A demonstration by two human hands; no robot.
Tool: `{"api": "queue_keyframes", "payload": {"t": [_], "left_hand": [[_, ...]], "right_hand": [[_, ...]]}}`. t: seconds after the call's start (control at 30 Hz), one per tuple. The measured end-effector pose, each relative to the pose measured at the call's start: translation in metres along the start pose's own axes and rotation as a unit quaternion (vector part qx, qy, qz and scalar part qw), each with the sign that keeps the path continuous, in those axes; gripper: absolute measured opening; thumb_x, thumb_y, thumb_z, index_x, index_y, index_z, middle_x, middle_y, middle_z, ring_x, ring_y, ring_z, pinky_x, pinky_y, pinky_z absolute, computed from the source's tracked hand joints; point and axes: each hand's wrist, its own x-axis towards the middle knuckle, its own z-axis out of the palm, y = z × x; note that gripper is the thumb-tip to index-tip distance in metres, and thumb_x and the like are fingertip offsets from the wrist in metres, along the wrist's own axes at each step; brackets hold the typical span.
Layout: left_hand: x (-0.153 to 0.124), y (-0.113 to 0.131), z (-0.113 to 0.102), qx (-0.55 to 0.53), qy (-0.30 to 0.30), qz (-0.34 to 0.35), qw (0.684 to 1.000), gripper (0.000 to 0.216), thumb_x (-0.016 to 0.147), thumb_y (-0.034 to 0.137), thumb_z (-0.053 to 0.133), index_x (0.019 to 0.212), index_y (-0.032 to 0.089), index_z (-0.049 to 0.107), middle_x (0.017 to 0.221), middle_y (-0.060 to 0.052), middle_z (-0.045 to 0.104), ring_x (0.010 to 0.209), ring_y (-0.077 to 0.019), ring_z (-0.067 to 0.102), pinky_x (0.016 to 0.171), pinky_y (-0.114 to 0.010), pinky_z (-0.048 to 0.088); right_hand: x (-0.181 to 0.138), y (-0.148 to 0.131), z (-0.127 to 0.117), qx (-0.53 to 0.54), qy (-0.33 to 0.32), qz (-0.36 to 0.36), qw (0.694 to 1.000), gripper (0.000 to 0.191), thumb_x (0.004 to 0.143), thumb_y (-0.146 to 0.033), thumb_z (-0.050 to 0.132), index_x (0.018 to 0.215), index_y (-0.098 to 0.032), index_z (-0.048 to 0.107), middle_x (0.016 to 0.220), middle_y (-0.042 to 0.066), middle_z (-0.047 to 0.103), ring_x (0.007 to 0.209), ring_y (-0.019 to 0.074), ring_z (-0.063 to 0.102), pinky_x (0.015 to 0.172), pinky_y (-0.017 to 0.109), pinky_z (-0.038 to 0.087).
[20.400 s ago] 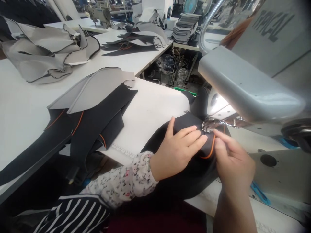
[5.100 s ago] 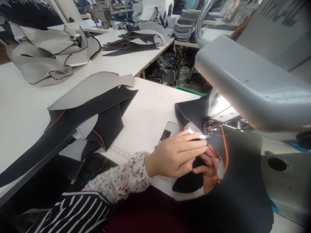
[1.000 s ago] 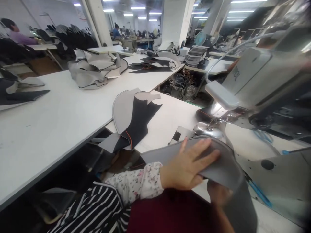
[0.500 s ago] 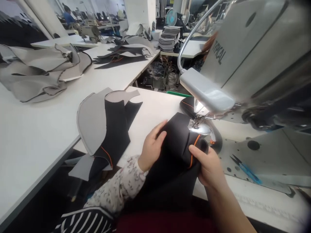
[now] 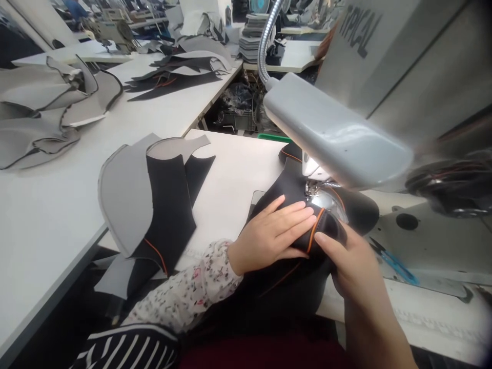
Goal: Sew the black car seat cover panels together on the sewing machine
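Note:
A black fabric piece with orange piping [image 5: 303, 192] lies on the sewing machine bed under the presser foot [image 5: 312, 190]. My left hand [image 5: 271, 233] lies flat on the fabric, fingers stretched toward the needle. My right hand [image 5: 351, 264] pinches the fabric's folded edge beside the orange piping, just in front of the presser foot. The fabric drapes down toward my lap.
The sewing machine [image 5: 403, 77] and its grey lamp head [image 5: 334, 133] overhang on the right. A stack of grey and black cut pieces [image 5: 154, 200] lies to my left on the white table [image 5: 57, 205]. More fabric piles [image 5: 46, 102] sit farther back. Blue snips [image 5: 395, 261] lie right.
Both hands have moved the black piece closer under the presser foot. My left hand has gone from gripping the fabric's edge to lying flat on top. My view has tilted down.

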Motion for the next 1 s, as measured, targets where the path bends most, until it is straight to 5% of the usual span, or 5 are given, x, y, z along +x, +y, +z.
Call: {"api": "queue_keyframes", "payload": {"t": [0.37,0.6,0.87,1.0], "left_hand": [[0.008,0.001,-0.001,-0.008,0.02,-0.013,1.0,0.049,0.101,0.042,0.065,0.137,0.01,0.061,0.14,-0.012,0.07,0.139,-0.0241,0.061,0.127,-0.047,0.043],[0.007,0.004,0.001,-0.029,0.079,-0.024,0.996,0.045,0.097,0.038,0.071,0.129,0.007,0.066,0.131,-0.015,0.074,0.133,-0.0245,0.066,0.123,-0.044,0.049],[0.009,0.007,-0.005,-0.002,0.045,-0.032,0.998,0.04,0.099,0.036,0.069,0.13,0.011,0.066,0.13,-0.013,0.074,0.132,-0.0233,0.066,0.126,-0.047,0.043],[0.012,0.009,-0.007,0.012,0.044,-0.035,0.998,0.037,0.1,0.036,0.068,0.127,0.011,0.068,0.129,-0.011,0.075,0.129,-0.0235,0.068,0.127,-0.048,0.042]], "right_hand": [[0.002,0.009,-0.004,0.047,0.046,0.024,0.998,0.039,0.086,-0.052,0.079,0.116,-0.028,0.078,0.108,0.002,0.077,0.09,0.0191,0.071,0.078,0.025,0.059],[-0.001,-0.007,0.005,0.244,-0.008,0.079,0.966,0.039,0.082,-0.047,0.083,0.114,-0.024,0.079,0.114,0.009,0.076,0.101,0.0286,0.073,0.084,0.037,0.062],[-0.004,0.013,0.0,0.062,0.055,0.052,0.995,0.04,0.088,-0.055,0.075,0.112,-0.023,0.077,0.107,0.006,0.077,0.093,0.0224,0.07,0.078,0.028,0.058],[-0.003,0.017,0.001,0.056,0.049,0.034,0.997,0.041,0.092,-0.053,0.069,0.114,-0.018,0.075,0.101,0.008,0.075,0.089,0.0244,0.069,0.073,0.031,0.057]]}}
